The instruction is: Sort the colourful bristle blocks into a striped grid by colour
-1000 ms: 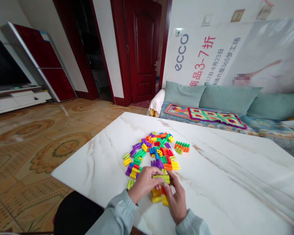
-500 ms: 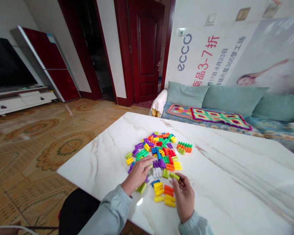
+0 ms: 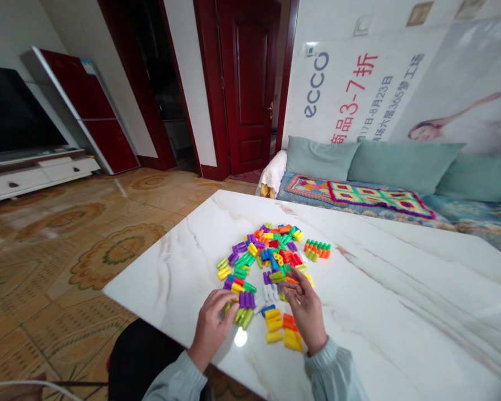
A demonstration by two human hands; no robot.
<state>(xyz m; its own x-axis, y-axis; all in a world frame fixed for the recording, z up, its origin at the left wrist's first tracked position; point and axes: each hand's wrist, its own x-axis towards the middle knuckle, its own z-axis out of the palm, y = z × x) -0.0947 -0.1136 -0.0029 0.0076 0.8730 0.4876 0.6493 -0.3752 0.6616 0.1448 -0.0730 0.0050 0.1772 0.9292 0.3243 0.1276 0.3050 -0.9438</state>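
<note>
A heap of bright plastic tube blocks (image 3: pixel 271 253) lies on the white marble table (image 3: pixel 392 301). My left hand (image 3: pixel 212 323) sits near the table's front edge, its fingertips closed against a purple and green block cluster (image 3: pixel 245 307). My right hand (image 3: pixel 307 312) reaches into the near side of the heap, pinching a lime green block (image 3: pixel 278 276). Between my hands lie white blocks (image 3: pixel 270 292) and a joined stack of yellow and orange blocks (image 3: pixel 280 328). A small green and orange block group (image 3: pixel 318 250) rests apart at the heap's right.
The table's left edge drops to a patterned tile floor (image 3: pixel 79 245). Behind the table stands a sofa with teal cushions and a colourful mat (image 3: pixel 359 192). A red door (image 3: pixel 250 83) and a television on a white cabinet (image 3: pixel 20 139) are further back.
My left hand drew back from the heap toward the front edge, onto the purple and green cluster. My right hand moved forward into the heap with the lime green block.
</note>
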